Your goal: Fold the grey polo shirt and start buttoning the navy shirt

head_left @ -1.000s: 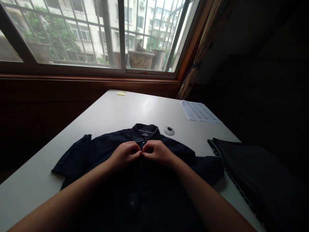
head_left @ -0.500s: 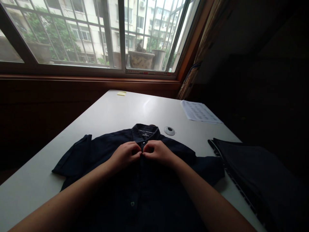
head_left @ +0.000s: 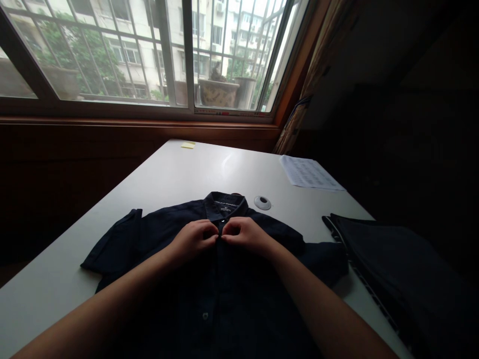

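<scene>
A dark navy short-sleeved shirt [head_left: 179, 304] lies front up on the white table, its collar [head_left: 226, 202] pointing away from me. Just below the collar, my left hand [head_left: 194, 238] pinches the left side of the front placket between thumb and fingers. Facing it, my right hand [head_left: 245, 234] pinches the right side of the placket, the fingertips of both hands almost touching. A small pale button [head_left: 223, 220] shows above my hands at the collar. Another button [head_left: 205, 315] is visible lower down. Whatever lies between the fingertips is too small to make out.
The white table [head_left: 149, 179] reaches toward a barred window [head_left: 224, 60]. A round cable grommet [head_left: 262, 202] sits beyond the shirt's right shoulder. Printed papers [head_left: 309, 173] lie at the back right, a yellow sticky note [head_left: 188, 145] at the far edge. Dark folded cloth [head_left: 392, 259] is at the right.
</scene>
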Demonstrator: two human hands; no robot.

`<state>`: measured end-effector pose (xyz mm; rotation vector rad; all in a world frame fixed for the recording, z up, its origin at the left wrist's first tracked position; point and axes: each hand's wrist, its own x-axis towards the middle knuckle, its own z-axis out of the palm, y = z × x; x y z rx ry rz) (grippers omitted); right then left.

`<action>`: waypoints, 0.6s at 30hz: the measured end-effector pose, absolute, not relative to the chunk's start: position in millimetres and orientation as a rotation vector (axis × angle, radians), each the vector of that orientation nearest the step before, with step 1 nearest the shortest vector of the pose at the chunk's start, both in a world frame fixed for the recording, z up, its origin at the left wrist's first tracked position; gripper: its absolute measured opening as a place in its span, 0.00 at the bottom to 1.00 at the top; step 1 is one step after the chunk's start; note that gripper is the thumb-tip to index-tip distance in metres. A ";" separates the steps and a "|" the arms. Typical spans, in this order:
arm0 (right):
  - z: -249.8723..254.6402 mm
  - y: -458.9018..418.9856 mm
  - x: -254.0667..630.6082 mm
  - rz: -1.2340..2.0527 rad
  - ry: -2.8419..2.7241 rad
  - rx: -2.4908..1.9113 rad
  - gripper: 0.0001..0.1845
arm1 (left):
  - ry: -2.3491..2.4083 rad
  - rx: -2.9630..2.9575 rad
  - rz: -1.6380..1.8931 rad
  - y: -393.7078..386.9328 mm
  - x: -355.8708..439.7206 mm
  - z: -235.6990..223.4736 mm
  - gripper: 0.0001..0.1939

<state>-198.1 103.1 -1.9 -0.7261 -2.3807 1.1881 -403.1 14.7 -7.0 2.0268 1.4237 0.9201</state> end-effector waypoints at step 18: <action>-1.7 102.7 -200.1 1.111 -2.415 -0.673 0.06 | 1.445 2.048 0.912 14.4 -404.0 -11.6 0.06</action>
